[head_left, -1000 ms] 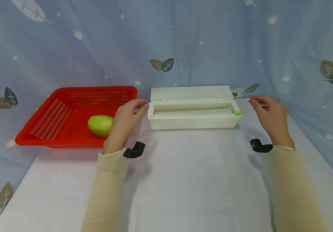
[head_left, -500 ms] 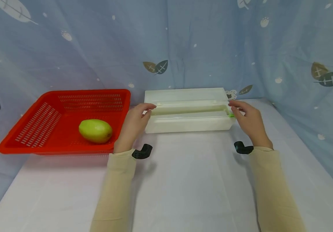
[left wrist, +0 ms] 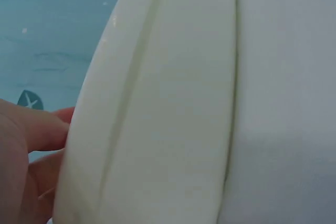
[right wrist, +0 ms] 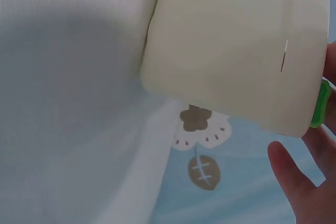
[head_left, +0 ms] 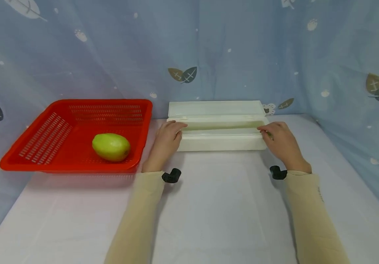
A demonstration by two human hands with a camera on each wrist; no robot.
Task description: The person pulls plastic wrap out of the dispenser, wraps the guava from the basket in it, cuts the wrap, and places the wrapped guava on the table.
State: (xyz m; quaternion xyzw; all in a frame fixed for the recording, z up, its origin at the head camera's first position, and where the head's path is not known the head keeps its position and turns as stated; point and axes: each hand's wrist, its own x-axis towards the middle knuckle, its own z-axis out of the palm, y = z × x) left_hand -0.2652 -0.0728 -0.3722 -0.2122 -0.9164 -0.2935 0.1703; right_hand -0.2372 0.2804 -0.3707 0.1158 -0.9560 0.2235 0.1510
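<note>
A long white box (head_left: 222,143), like a plastic-wrap dispenser, stands at the back of the table with its lid (head_left: 215,108) tipped back. Its long slot faces up. My left hand (head_left: 166,141) reaches over the box's left end, index fingertip at the slot; in the left wrist view its fingers are partly hidden behind the box's edge. At the right end my right hand (head_left: 281,143) has its index fingertip over the slot's corner. In the right wrist view, the right thumb (right wrist: 286,169) stands apart from the box, near a green slider (right wrist: 321,104).
To the left, a red slotted plastic basket (head_left: 77,170) holds a yellow-green oval fruit (head_left: 111,147); the left forearm passes close by its right side. A blue patterned curtain (head_left: 235,55) hangs right behind the box. White cloth covers the table (head_left: 222,205).
Both hands have come inward from beside the box onto its two ends, the right one travelling further. The head view has shifted slightly. Box and basket stay put.
</note>
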